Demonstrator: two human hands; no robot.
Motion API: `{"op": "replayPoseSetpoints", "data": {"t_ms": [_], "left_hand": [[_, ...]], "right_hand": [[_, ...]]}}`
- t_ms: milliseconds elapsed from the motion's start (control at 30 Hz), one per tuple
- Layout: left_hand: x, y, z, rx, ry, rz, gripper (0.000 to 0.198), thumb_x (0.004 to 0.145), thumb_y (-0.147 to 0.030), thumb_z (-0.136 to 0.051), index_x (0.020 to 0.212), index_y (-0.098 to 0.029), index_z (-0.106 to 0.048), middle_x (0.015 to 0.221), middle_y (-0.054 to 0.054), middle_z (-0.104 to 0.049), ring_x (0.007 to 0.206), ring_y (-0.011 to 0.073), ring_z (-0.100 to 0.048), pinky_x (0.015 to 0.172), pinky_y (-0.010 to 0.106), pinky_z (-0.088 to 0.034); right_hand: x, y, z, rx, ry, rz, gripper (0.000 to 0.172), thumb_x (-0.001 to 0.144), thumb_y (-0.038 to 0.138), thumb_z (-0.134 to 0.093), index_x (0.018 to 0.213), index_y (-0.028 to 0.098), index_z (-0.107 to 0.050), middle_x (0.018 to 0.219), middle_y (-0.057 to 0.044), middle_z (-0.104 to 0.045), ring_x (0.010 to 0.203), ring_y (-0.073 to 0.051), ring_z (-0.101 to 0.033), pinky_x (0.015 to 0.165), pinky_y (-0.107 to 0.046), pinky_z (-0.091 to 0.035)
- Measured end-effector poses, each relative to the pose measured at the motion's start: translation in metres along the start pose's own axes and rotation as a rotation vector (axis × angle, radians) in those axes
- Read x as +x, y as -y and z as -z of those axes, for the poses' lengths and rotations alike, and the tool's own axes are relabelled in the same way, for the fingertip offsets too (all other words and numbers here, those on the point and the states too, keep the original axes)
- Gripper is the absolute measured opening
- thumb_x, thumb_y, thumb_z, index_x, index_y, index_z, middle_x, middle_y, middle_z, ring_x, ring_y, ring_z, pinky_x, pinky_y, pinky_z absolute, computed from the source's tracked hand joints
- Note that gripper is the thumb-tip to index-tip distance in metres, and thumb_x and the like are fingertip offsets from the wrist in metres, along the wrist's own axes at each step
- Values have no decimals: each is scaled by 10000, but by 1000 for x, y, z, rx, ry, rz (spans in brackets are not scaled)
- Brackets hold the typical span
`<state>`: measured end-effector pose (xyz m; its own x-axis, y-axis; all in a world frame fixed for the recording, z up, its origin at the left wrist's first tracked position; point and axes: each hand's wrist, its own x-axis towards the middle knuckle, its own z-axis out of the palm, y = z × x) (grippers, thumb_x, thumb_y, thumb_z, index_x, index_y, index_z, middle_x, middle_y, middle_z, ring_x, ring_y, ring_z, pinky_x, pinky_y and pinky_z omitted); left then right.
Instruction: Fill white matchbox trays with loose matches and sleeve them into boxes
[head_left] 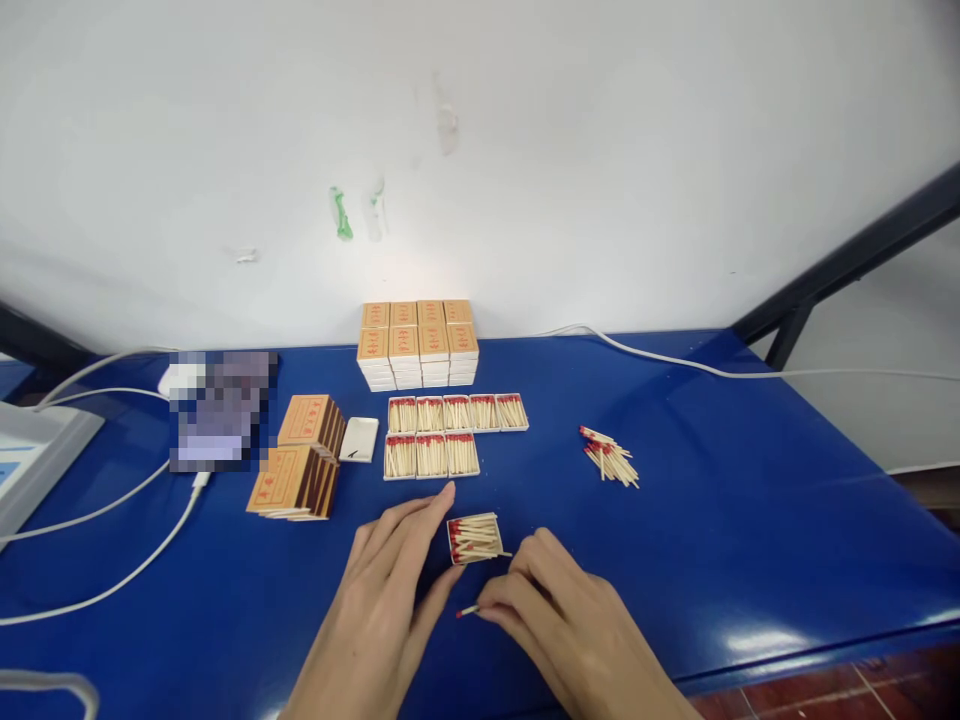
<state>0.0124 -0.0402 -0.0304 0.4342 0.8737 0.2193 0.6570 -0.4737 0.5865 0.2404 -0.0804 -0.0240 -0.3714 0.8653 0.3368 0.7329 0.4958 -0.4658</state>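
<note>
A small white matchbox tray (474, 538) filled with red-tipped matches lies on the blue table in front of me. My left hand (390, 580) is beside its left side, fingers stretched out. The thumb tip reaches the tray's lower edge, and the index fingertip is just beyond its upper left corner. Right of the tray, my right hand (551, 605) pinches a single match (466, 611), its red head pointing left. One match sticks out past the tray's lower right edge. Farther right lies a loose pile of matches (611, 460).
Two rows of filled trays (431, 455) stand behind my hands, with stacked matchboxes (418, 342) against the wall. Left are piled matchbox sleeves (300, 460) and an empty white tray (359, 440). A phone-like device (225, 410) and white cables (142, 575) lie far left.
</note>
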Motion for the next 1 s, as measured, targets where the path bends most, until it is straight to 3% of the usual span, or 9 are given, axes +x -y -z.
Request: {"op": "replayPoseSetpoints", "data": {"t_ms": [167, 267, 367, 467, 567, 633, 800, 1000], "left_hand": [[0, 4, -4, -100, -20, 45, 600, 1162, -340, -575, 1726, -423, -390, 1420, 33, -760, 1290, 238, -713, 1075, 429, -622], [0, 4, -6, -112, -19, 49, 614, 1159, -347, -584, 1732, -428, -379, 1400, 25, -778, 1284, 237, -723, 1088, 429, -619], [0, 3, -5, -102, -4, 55, 644, 1150, -345, -606, 1738, -442, -359, 1400, 8, -787, 1283, 231, -729, 1099, 427, -618], [0, 1, -2, -95, 22, 92, 683, 1138, -311, -630, 1738, -459, -339, 1422, -9, -786, 1313, 228, -718, 1127, 439, -610], [0, 0, 0, -83, 30, 101, 710, 1132, -281, -634, 1742, -469, -323, 1430, -17, -786, 1326, 230, -714, 1135, 455, -611], [1, 1, 0, -76, 31, 93, 718, 1131, -284, -636, 1745, -474, -316, 1426, -19, -790, 1322, 235, -718, 1123, 459, -620], [1, 2, -2, -79, 24, 66, 689, 1144, -317, -610, 1753, -452, -317, 1424, 6, -793, 1304, 247, -734, 1075, 454, -645], [-2, 0, -2, -121, 36, 112, 700, 1142, -279, -624, 1747, -454, -318, 1424, 7, -789, 1348, 243, -710, 1144, 497, -610]], "right_hand": [[12, -6, 6, -16, -117, -128, 232, 1176, 205, -524, 1108, 225, -745, 941, -52, -669, 850, -185, -617, 683, -291, -536], [22, -9, 5, -45, -83, -99, 199, 1158, 197, -564, 1131, 236, -758, 944, -42, -649, 873, -198, -607, 667, -305, -500], [23, -18, 13, -56, -188, -179, 182, 1158, 302, -606, 1158, 250, -781, 931, -28, -645, 841, -184, -624, 713, -319, -522], [16, -37, 26, -329, -448, -512, 419, 1136, 600, -571, 1113, 253, -803, 871, -34, -623, 829, -229, -636, 715, -378, -514], [8, -55, 32, -521, -447, -805, 798, 1030, 910, -393, 1089, 230, -805, 942, -106, -675, 943, -335, -656, 597, -382, -403], [7, -61, 31, -534, -416, -890, 911, 978, 989, -310, 1071, 232, -808, 1012, -134, -698, 1013, -371, -659, 582, -373, -366], [8, -63, 27, -467, -428, -885, 901, 1008, 959, -267, 985, 244, -815, 1024, -137, -724, 993, -354, -643, 597, -366, -357], [1, -67, 30, -459, -423, -769, 740, 1097, 810, -357, 974, 229, -799, 990, -145, -717, 964, -348, -601, 604, -365, -352]]}}
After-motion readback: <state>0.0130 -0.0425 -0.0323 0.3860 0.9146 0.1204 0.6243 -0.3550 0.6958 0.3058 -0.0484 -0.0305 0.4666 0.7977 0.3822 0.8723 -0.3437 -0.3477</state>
